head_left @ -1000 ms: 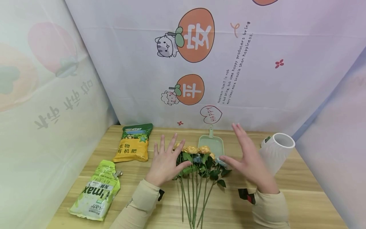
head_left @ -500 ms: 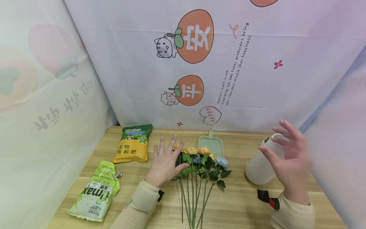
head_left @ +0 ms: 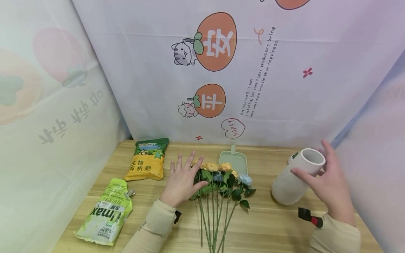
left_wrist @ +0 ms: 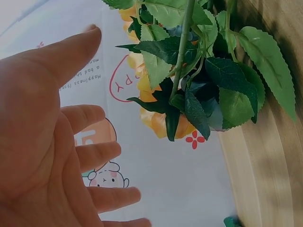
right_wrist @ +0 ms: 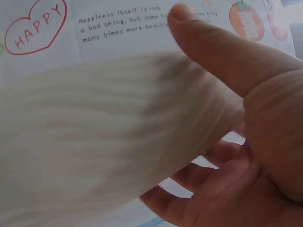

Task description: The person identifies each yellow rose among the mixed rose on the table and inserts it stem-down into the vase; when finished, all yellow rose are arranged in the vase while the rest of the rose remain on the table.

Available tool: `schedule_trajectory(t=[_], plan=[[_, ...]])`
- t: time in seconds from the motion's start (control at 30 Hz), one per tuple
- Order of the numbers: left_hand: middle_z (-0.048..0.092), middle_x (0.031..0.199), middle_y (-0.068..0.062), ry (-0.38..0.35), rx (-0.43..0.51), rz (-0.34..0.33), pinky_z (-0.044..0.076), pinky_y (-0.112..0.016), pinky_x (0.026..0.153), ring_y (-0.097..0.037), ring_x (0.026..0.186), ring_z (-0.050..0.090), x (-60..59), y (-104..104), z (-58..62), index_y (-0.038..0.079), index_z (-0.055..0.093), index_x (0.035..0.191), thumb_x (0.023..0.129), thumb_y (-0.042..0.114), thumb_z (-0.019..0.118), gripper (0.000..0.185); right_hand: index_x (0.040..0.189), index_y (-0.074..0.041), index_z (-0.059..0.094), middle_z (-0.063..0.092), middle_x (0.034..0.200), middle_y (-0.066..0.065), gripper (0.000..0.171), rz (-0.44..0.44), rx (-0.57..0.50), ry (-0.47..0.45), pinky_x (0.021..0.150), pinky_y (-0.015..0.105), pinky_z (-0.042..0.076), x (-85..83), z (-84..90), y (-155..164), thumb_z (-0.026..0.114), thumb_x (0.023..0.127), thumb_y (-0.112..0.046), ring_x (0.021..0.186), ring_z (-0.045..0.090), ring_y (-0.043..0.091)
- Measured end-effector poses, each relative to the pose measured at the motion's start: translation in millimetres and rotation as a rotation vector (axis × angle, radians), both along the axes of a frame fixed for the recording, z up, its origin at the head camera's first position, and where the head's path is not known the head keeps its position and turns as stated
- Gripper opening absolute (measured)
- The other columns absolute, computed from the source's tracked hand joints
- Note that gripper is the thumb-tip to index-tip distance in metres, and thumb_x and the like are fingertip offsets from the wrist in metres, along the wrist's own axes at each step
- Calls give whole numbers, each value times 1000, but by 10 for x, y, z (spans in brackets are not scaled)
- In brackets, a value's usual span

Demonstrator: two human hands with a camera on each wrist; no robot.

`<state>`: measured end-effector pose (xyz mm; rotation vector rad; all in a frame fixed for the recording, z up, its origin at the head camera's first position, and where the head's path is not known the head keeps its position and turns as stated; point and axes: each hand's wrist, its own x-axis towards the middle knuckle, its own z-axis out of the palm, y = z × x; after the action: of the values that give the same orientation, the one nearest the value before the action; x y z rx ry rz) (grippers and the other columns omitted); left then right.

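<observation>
My left hand (head_left: 181, 184) is spread with its fingers straight, beside the artificial flowers (head_left: 218, 175). These have yellow and blue blooms, dark green leaves and long stems that point toward me. In the left wrist view, a gap shows between the palm and the leaves (left_wrist: 194, 109). At the right, my right hand (head_left: 333, 186) reaches round the upper part of a white ribbed vase (head_left: 289, 184). Its thumb lies on the near side and its other fingers are partly hidden behind. The right wrist view shows the vase (right_wrist: 94, 137) between thumb and fingers.
Behind the flowers lies a pale green dustpan-like scoop (head_left: 234, 160). A yellow and green fertilizer bag (head_left: 147, 160) and a clipped light green bag (head_left: 107, 212) are at the left. Part of a small white pot (head_left: 292, 158) shows behind the vase. Printed curtains (head_left: 152, 84) enclose the table.
My right hand has moved from beside the flowers rightward to the vase, and its thumb and fingers are now round it. My left hand has stayed almost still.
</observation>
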<state>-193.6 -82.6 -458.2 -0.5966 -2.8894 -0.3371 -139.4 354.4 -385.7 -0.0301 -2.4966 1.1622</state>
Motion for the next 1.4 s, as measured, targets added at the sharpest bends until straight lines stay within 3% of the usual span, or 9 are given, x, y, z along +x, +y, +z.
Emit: schedule_trajectory(t=[0.1,0.17,0.23,0.4,0.57,0.8,0.97,1.17,1.4], plan=[[23,178,-10,-12,18,-11,33,-75,119,-57,155,27,-2,-8,10,28,30,172,94,62,76,97,172,-19,24,50,151,13,106,59,-22,-54,84,4,48,-17,-49,70,91,90,-20,125,60,15],[26,177,-12,-26,52,-16,40,-72,117,-56,151,35,4,-22,19,25,31,172,92,57,82,100,166,-13,37,55,140,4,93,84,-22,-70,82,6,49,-18,-78,107,91,91,-20,112,57,-1],[33,173,-14,-45,115,-14,44,-69,115,-54,147,43,19,-32,22,23,33,171,90,51,87,101,159,-11,44,58,136,-2,82,109,-31,-94,84,6,49,-10,-93,142,90,92,-21,113,57,-5],[58,147,-16,-120,335,17,57,-55,102,-36,121,63,79,-55,-15,18,39,168,86,40,94,102,157,-15,46,59,137,-7,78,118,-22,-136,84,5,46,-4,-107,202,89,93,-26,117,55,-6],[66,120,-13,-258,530,39,56,-32,72,-17,84,59,176,-90,-170,7,50,160,82,32,96,94,160,-17,44,57,141,-5,80,120,-29,-142,84,5,45,-18,-92,223,89,94,-27,119,54,-6],[71,102,-4,-446,639,65,59,-30,65,-14,77,64,307,-72,-445,2,66,131,84,32,95,62,162,-14,43,57,142,-3,83,122,-25,-156,84,5,45,-3,-68,212,88,94,-29,119,53,-7],[71,85,4,-520,709,33,60,-30,61,-15,67,68,355,-36,-574,-4,64,133,86,22,93,61,160,-13,44,58,141,-3,83,117,-14,-165,83,5,45,18,-98,201,89,93,-31,118,53,-9],[74,83,-1,-618,842,42,64,-33,55,-21,60,73,363,-28,-606,-8,59,138,89,11,89,60,161,-14,44,58,143,-3,83,122,-20,-159,84,5,44,11,-120,204,89,93,-30,120,52,-8],[74,86,-4,-649,878,62,65,-35,58,-22,62,74,369,-40,-578,-7,59,139,91,6,86,57,161,-15,43,57,144,1,83,117,0,-155,84,5,43,-3,-131,230,89,93,-31,120,51,-9]])
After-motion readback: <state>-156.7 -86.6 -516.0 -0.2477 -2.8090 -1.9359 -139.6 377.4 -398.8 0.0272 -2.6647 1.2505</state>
